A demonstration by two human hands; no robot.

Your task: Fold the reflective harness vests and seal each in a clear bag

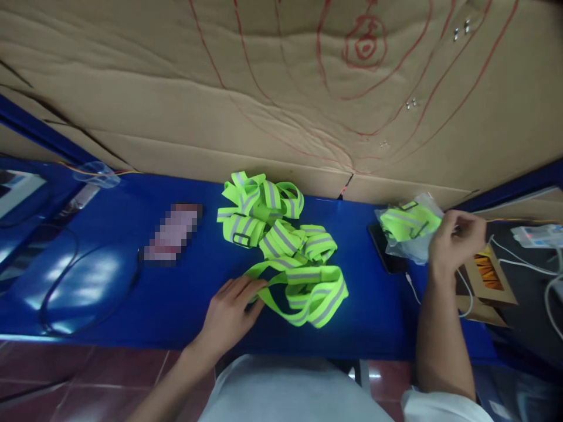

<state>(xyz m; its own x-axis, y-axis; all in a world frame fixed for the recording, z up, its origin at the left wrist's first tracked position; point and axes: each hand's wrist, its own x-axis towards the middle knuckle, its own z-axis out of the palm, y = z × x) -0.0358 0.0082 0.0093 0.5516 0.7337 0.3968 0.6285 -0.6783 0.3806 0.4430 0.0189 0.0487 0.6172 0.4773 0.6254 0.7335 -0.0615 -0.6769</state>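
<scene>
Your loose strap lies in lime, grey-striped loops; just beyond it you have matching straps coiled, and rightward a clear bag holding another.

Matt cloth straps, smooth glossy tabletop, creased matt cardboard, shiny plastic bag.

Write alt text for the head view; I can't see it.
A person's left hand touches neon-yellow reflective straps piled on a blue table. The right hand is beside a clear plastic bag containing similar strap material; whether it holds anything is unclear. A cardboard panel stands behind.
</scene>
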